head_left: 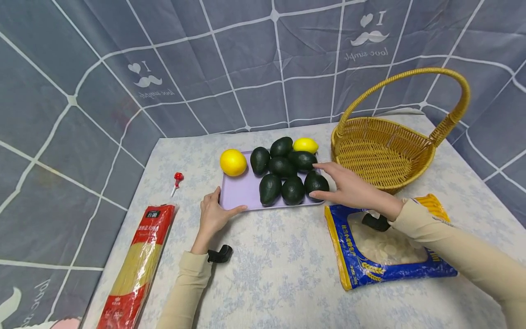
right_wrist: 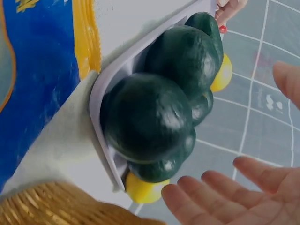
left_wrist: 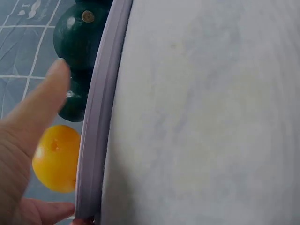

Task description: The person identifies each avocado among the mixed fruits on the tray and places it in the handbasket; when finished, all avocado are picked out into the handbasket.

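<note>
A lilac tray [head_left: 242,194] is set on the worktop [head_left: 279,256], and seven avocados [head_left: 270,189] are held in it, grouped from its middle to its right side. At its ten o'clock corner an orange [head_left: 233,162] is seated; towards one o'clock a lemon [head_left: 305,145] is partly covered by the avocados.

The tray is touched at its left end by the left hand [head_left: 215,217], which is spread about the near corner: the fingers are laid along the left side, and the thumb is stretched along the near rim.

The right hand [head_left: 349,187] is held at the tray's three o'clock end, beside the rightmost avocado, with thumb and fingers spread wide. In the right wrist view its fingers are seen straightened; whether that avocado is touched cannot be told.

From the tray, a wicker basket [head_left: 371,157] is placed between two and three o'clock, its handle raised. A blue bag [head_left: 386,244] is laid flat at four o'clock, partly covered by the right forearm. A noodle pack [head_left: 137,267] is laid at eight o'clock, and a red lollipop [head_left: 177,179] at nine. At twelve o'clock, a grey-blue curtain [head_left: 246,68] is hung.
</note>
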`<control>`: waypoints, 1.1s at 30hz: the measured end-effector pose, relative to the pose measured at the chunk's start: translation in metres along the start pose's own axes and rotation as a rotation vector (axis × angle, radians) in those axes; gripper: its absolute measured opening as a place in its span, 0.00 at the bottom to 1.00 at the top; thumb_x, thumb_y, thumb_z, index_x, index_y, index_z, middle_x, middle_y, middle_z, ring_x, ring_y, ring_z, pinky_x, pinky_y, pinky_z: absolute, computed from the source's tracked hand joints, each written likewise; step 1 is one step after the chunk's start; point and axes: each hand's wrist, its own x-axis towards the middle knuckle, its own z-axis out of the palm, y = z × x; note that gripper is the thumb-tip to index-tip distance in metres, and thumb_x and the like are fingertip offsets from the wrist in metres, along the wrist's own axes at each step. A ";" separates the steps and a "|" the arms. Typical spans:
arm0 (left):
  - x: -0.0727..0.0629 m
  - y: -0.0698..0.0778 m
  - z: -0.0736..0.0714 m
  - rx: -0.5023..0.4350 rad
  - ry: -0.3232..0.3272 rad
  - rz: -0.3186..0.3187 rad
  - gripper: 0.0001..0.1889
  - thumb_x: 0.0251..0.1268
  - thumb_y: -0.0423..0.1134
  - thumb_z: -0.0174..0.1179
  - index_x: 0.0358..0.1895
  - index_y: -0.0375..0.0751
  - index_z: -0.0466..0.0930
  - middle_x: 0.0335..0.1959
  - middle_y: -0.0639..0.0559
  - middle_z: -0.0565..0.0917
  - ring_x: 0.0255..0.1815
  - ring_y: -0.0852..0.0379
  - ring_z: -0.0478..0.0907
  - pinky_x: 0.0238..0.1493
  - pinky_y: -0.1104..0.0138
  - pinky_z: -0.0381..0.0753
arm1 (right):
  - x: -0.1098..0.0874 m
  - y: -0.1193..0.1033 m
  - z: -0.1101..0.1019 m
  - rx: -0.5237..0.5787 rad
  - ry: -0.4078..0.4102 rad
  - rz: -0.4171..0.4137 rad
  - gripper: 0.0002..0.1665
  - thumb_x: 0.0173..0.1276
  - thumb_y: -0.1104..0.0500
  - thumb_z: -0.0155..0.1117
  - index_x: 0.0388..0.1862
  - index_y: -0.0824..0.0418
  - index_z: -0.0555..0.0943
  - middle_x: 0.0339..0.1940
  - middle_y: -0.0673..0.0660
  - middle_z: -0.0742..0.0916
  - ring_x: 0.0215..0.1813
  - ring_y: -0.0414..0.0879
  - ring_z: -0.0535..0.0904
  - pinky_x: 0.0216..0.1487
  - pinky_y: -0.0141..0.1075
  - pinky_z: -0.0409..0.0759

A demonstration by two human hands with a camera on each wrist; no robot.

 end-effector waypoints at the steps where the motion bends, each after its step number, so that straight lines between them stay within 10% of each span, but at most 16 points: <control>1: 0.001 -0.001 0.001 0.004 -0.001 0.000 0.58 0.43 0.57 0.74 0.72 0.29 0.52 0.63 0.28 0.61 0.61 0.36 0.56 0.56 0.48 0.60 | 0.002 0.000 0.002 -0.003 0.001 0.012 0.51 0.60 0.32 0.61 0.72 0.62 0.61 0.68 0.65 0.68 0.66 0.58 0.64 0.61 0.55 0.63; 33: 0.008 -0.017 0.011 0.049 0.067 0.057 0.59 0.38 0.57 0.76 0.72 0.33 0.55 0.53 0.32 0.66 0.51 0.40 0.60 0.48 0.53 0.63 | 0.026 0.007 0.027 -0.082 -0.045 0.160 0.47 0.54 0.45 0.74 0.65 0.67 0.65 0.54 0.74 0.73 0.49 0.62 0.75 0.49 0.54 0.73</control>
